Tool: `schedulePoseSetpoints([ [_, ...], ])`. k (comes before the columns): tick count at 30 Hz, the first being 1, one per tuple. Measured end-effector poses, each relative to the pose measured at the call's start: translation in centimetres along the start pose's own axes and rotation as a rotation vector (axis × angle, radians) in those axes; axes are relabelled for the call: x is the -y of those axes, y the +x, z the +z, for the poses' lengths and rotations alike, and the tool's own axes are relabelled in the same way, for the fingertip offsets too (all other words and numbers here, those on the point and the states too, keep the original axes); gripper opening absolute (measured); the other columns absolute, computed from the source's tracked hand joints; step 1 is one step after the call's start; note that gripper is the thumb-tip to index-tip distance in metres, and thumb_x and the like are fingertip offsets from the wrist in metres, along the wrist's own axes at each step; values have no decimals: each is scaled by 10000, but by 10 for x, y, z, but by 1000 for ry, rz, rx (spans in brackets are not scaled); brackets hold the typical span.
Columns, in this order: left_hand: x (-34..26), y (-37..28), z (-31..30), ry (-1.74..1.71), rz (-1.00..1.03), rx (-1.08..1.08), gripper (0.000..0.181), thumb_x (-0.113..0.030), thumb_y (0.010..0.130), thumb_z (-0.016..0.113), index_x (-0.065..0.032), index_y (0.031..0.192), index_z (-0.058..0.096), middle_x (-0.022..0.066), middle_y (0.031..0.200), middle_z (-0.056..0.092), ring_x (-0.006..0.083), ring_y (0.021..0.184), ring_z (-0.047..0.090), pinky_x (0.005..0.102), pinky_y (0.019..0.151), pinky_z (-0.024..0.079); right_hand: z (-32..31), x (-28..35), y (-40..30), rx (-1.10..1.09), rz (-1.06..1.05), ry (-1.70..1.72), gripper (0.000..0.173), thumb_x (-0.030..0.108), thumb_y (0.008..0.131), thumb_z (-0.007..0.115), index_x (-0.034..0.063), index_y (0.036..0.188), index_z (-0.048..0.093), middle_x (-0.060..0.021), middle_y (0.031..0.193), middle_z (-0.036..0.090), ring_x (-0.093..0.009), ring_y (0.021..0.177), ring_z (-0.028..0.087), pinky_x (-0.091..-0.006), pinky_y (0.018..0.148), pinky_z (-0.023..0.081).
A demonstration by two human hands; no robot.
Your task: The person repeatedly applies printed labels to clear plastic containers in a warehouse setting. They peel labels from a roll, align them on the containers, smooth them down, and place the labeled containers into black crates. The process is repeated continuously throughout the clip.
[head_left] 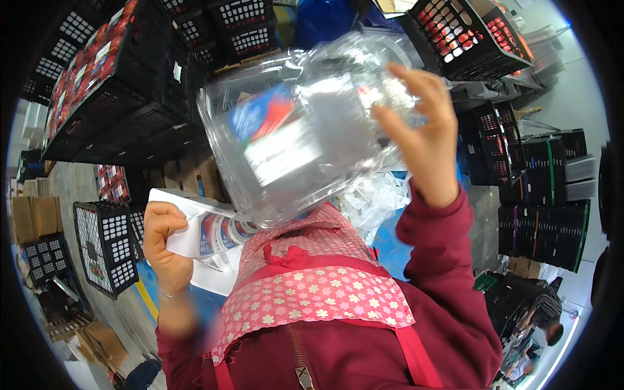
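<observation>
My left hand (165, 239) is closed around a white label strip (187, 236) on the left. Printed blue-and-red labels (226, 234) curve along the strip beside my fingers. In front of my apron lies a clear plastic clamshell container (336, 117), blurred and reflective. On its left part is a blue-and-red printed label (263, 114) with a white section bearing writing. Over the container's right end, my right hand (421, 131) has its thumb and fingers apart, with motion blur. Whether the fingertips touch the plastic is unclear.
Black crates (131, 112) on the left carry packed red fruit (90, 66). Another black crate (456, 41) with red fruit stands at upper right. Crumpled clear plastic (373, 195) lies beyond my apron. Other people (543, 312) are at the lower right.
</observation>
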State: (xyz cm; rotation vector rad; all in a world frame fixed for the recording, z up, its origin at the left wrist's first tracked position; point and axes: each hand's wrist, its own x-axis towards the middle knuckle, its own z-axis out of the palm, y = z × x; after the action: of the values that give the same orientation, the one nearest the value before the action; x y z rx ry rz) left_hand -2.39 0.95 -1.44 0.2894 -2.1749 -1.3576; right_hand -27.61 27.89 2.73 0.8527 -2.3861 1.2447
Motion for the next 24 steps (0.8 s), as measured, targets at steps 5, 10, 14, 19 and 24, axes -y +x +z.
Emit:
schedulePoseSetpoints([
  [5,-12,-7,-4,215,33,35,243,65,741,729,-60,838,545,27,825,480,123,750,459,221,703,366,-27,-137,39,-146,145,-18,421,147,767,792,96,1172,690,-76,1121,613,-220,1028,589,-312,823,477],
  [10,-19,-10,8,79,-45,15,202,60,782,707,-45,861,554,63,910,565,132,815,528,227,776,413,-12,-254,34,-69,412,144,398,106,769,817,-37,1107,662,-86,984,665,-144,869,612,-289,810,490],
  [14,-28,-9,12,80,-125,-12,207,22,777,747,-32,884,578,118,982,595,166,804,592,290,814,505,-12,-212,29,24,431,278,331,89,824,763,-47,1106,653,-52,937,686,-116,880,623,-246,800,484],
  [19,-51,12,47,-265,-200,133,175,-3,791,757,-35,829,589,238,1202,582,210,929,669,288,795,544,-54,-160,40,-11,429,614,420,94,848,725,-7,1240,617,-68,1043,681,-95,855,627,-219,800,477],
  [24,-69,42,80,-861,-157,222,173,-35,807,745,-9,755,581,362,1465,334,391,1119,630,390,736,619,-79,-27,61,22,260,343,505,174,757,796,39,1217,640,-84,1099,665,-129,870,623,-259,809,469],
])
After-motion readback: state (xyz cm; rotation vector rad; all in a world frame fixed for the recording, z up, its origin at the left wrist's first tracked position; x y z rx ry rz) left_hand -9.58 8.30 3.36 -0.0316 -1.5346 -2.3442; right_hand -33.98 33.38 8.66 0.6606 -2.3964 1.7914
